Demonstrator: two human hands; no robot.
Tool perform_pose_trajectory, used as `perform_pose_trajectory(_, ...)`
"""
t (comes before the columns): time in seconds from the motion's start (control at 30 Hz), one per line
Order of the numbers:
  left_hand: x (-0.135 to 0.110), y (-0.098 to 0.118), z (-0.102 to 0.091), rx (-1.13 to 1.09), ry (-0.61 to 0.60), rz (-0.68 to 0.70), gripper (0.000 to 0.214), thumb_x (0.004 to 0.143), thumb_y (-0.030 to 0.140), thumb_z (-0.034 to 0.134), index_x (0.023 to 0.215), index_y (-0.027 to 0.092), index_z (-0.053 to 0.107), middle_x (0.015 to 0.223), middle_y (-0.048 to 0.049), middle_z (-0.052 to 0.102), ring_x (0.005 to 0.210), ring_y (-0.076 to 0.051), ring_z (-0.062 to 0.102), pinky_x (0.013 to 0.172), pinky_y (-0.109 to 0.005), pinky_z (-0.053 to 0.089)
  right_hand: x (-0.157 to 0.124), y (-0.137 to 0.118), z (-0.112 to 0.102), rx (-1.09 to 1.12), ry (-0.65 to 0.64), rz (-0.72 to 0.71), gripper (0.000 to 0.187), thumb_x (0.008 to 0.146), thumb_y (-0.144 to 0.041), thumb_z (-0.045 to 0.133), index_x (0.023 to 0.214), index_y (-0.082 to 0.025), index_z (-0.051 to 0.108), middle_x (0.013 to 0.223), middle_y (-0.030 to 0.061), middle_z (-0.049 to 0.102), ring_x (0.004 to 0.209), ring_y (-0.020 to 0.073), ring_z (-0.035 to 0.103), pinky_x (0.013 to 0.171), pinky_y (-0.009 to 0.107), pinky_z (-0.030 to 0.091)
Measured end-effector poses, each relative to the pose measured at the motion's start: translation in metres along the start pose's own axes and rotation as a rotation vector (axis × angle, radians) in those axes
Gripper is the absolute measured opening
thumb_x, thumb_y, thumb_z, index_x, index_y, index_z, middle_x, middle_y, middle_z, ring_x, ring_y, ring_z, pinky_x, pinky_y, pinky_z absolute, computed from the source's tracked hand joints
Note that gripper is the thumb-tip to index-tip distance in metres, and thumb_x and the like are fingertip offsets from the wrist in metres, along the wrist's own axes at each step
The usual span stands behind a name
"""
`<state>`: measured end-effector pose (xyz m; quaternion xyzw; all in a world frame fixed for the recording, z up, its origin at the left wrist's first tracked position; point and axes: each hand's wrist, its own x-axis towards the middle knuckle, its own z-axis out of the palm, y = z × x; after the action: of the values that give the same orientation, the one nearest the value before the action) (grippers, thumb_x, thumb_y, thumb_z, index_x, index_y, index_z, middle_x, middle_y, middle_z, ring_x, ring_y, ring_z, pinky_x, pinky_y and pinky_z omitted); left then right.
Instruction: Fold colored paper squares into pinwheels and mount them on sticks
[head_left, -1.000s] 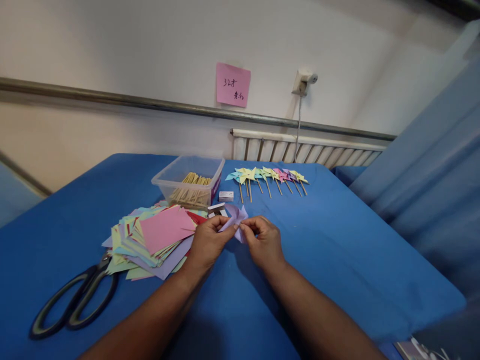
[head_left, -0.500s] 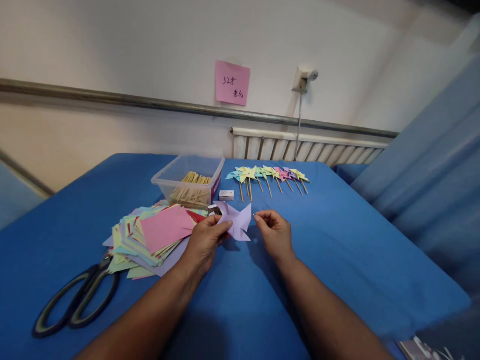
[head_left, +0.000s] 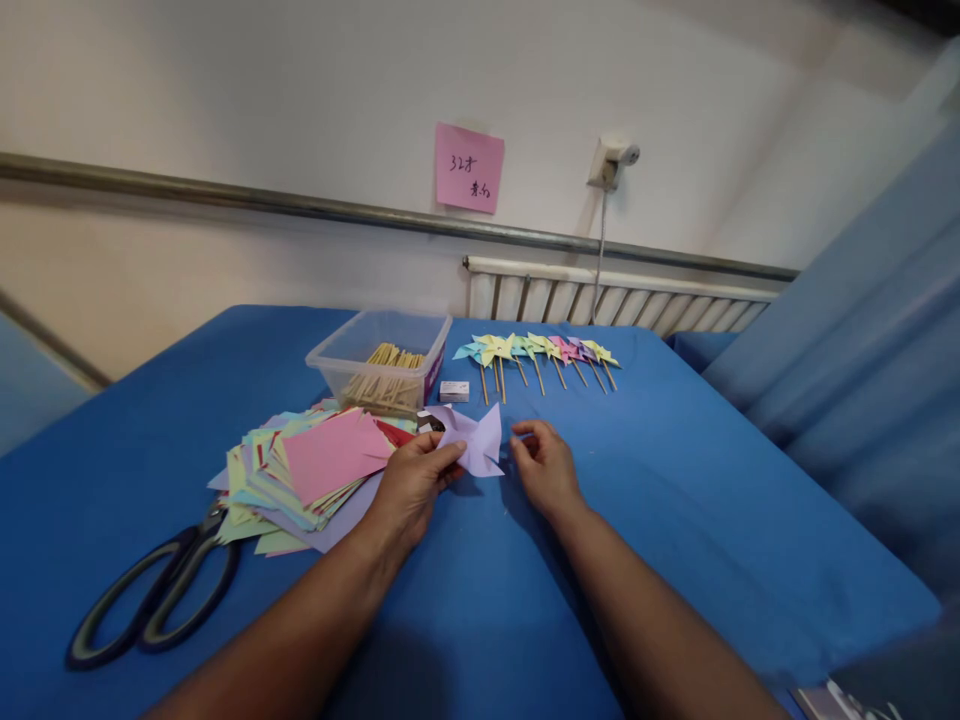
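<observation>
My left hand [head_left: 415, 478] pinches a pale purple paper pinwheel [head_left: 478, 443] at its centre, the thumb on top and the blades folded inward. Just to the right of the paper is my right hand [head_left: 545, 465], its thumb and index finger a little apart. I see nothing between those fingers. Beyond the pinwheel sits a small white box [head_left: 454, 391]. A dark object partly shows behind my left fingers; its kind is hidden. Left of that hand lies a pile of coloured paper squares [head_left: 330, 460], pink on top.
Large scissors [head_left: 176, 580] lie at the left front. Behind the paper pile stands a clear plastic tub [head_left: 337, 365] of thin wooden sticks [head_left: 386, 372]. Several finished pinwheels on sticks [head_left: 536, 347] lie in a row at the back. A blue cloth [head_left: 712, 520] covers the table.
My right thumb and index finger have parted from a pinch; the thin thing at their tips no longer shows. The left hand still holds the purple pinwheel in nearly the same place.
</observation>
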<state>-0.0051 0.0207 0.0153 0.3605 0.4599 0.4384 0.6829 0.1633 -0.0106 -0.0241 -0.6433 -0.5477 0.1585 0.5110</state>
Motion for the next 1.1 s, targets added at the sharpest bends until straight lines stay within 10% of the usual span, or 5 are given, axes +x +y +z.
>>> perform_pose_trajectory(0.23, -0.002, -0.003, 0.003, -0.043, -0.001, 0.045, 0.027, 0.057, 0.025, 0.08, 0.077, 0.014, 0.066, 0.071, 0.0002, 0.067, 0.065, -0.013, 0.06, 0.065, -0.025, 0.047, -0.023, -0.038, 0.007, 0.12, 0.043, -0.27, 0.016, 0.075, -0.028, 0.07, 0.087, -0.022, 0.061, 0.113, 0.0083, 0.055, 0.109, 0.0218, 0.054, 0.096, 0.037, 0.043)
perform_pose_trajectory(1.1, -0.003, -0.007, 0.006, -0.071, -0.023, 0.009, 0.023, 0.06, 0.023, 0.08, 0.075, 0.014, 0.066, 0.071, 0.0002, 0.066, 0.066, -0.011, 0.06, 0.066, -0.023, 0.047, -0.024, -0.041, 0.028, 0.259, 0.069, 0.03, 0.011, 0.075, -0.02, 0.062, 0.064, -0.02, 0.06, 0.108, 0.0075, 0.062, 0.101, 0.0205, 0.06, 0.081, 0.032, 0.05)
